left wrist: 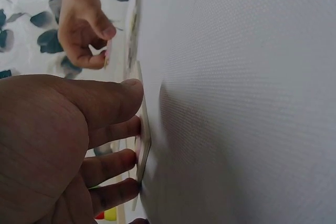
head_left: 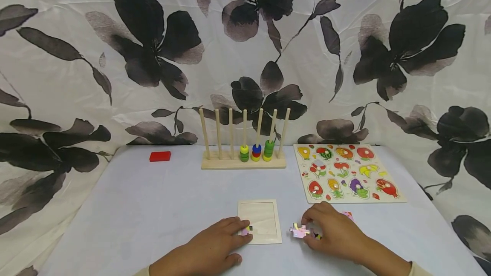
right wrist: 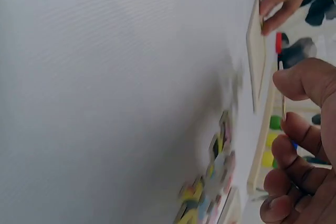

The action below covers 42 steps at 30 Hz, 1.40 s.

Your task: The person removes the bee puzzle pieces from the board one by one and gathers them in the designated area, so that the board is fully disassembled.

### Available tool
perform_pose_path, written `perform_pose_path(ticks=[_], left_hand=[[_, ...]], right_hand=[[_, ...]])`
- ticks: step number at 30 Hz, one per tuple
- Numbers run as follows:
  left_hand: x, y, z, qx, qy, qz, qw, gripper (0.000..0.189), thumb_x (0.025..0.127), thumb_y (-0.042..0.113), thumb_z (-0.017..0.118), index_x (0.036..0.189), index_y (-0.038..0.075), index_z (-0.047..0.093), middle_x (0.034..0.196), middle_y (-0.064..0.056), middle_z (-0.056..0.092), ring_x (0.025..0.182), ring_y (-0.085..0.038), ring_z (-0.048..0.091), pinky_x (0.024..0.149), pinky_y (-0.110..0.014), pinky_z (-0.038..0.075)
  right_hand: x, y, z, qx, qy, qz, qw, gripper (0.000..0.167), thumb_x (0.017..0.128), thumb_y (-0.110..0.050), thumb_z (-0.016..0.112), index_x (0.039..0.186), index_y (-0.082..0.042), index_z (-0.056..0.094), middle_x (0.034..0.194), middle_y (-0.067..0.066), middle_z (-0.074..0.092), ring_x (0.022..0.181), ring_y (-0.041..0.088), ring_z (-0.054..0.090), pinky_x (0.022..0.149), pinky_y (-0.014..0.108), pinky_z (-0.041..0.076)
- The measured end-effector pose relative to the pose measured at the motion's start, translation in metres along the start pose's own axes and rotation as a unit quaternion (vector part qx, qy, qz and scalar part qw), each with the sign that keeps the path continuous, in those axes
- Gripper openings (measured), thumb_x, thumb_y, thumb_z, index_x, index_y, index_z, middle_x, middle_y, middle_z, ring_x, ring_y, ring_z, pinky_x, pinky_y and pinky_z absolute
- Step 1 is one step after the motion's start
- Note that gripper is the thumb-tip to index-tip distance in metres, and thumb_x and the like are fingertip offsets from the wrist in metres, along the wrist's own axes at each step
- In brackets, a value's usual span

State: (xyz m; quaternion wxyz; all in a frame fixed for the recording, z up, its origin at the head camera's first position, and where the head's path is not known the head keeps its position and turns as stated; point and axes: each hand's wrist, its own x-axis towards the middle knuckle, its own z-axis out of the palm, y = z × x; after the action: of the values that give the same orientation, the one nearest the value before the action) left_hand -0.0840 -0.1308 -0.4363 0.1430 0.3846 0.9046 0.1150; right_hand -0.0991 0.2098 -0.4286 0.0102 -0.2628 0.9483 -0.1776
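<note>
A small square wooden puzzle tray [head_left: 264, 220] lies on the table. A jigsaw piece [head_left: 247, 229] sits along its left side, partly under the fingers of my left hand [head_left: 212, 246]. Those fingers rest extended on the tray's left edge; the left wrist view shows the thumb and fingertips against the tray [left wrist: 144, 145]. To the right of the tray, my right hand [head_left: 337, 233] pinches a pink jigsaw piece [head_left: 300, 231] between thumb and forefinger. In the right wrist view this held piece [right wrist: 283, 95] appears edge-on, above the table. Loose jigsaw pieces [right wrist: 191, 200] lie below that hand, mostly hidden from the head view.
Behind the tray stands a wooden peg rack [head_left: 243, 164] with coloured rings on several pegs. A fruit puzzle board [head_left: 354, 173] lies at the right, just beyond my right hand. One red block [head_left: 160, 156] is at the back left. Floral cloth [head_left: 245, 54] hangs behind the table.
</note>
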Motion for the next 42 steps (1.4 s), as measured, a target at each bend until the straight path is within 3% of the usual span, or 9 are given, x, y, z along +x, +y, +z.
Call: perform_pose_path(ticks=[9, 16, 26, 34, 42], left_hand=[[0.001, 0.0, 0.0, -0.007, -0.006, -0.004, 0.9999, 0.052, 0.096, 0.038, 0.071, 0.145, 0.026, 0.06, 0.156, 0.003, 0.045, 0.144, -0.02, 0.039, 0.114, -0.042, 0.037], [0.001, -0.001, 0.001, -0.003, -0.005, -0.006, 1.0, 0.052, 0.096, 0.039, 0.071, 0.145, 0.027, 0.06, 0.157, 0.004, 0.045, 0.144, -0.02, 0.04, 0.114, -0.042, 0.037], [0.002, -0.001, 0.0, -0.008, -0.011, -0.013, 0.9998, 0.052, 0.096, 0.039, 0.071, 0.146, 0.028, 0.059, 0.157, 0.005, 0.044, 0.144, -0.02, 0.039, 0.115, -0.042, 0.037], [0.001, -0.001, -0.001, -0.008, -0.009, -0.01, 0.9999, 0.052, 0.096, 0.039, 0.071, 0.145, 0.027, 0.06, 0.157, 0.005, 0.044, 0.144, -0.02, 0.039, 0.114, -0.042, 0.037], [0.001, -0.002, 0.0, -0.011, -0.01, -0.014, 0.9998, 0.052, 0.096, 0.039, 0.07, 0.146, 0.028, 0.059, 0.158, 0.005, 0.043, 0.145, -0.019, 0.038, 0.115, -0.042, 0.036]], right_hand=[[-0.024, 0.025, -0.008, -0.002, -0.024, -0.002, 0.9997, 0.03, 0.078, -0.04, 0.088, 0.095, -0.036, 0.063, 0.099, -0.024, 0.053, 0.094, 0.003, 0.046, 0.072, 0.026, 0.049], [-0.041, 0.038, -0.011, -0.003, -0.062, 0.039, 0.9973, 0.029, 0.079, -0.045, 0.086, 0.097, -0.038, 0.064, 0.099, -0.027, 0.051, 0.096, 0.002, 0.047, 0.08, 0.027, 0.052], [-0.061, 0.055, -0.013, -0.006, -0.077, 0.049, 0.9958, 0.028, 0.081, -0.054, 0.082, 0.099, -0.038, 0.068, 0.101, -0.028, 0.053, 0.097, 0.003, 0.048, 0.081, 0.028, 0.052], [-0.068, 0.06, -0.013, 0.038, -0.146, 0.138, 0.9789, 0.031, 0.077, -0.056, 0.084, 0.1, -0.042, 0.068, 0.104, -0.02, 0.053, 0.093, 0.006, 0.046, 0.076, 0.024, 0.052], [-0.068, 0.062, -0.012, 0.035, -0.165, 0.158, 0.973, 0.032, 0.076, -0.049, 0.087, 0.1, -0.038, 0.07, 0.104, -0.017, 0.055, 0.096, 0.013, 0.048, 0.081, 0.028, 0.056]])
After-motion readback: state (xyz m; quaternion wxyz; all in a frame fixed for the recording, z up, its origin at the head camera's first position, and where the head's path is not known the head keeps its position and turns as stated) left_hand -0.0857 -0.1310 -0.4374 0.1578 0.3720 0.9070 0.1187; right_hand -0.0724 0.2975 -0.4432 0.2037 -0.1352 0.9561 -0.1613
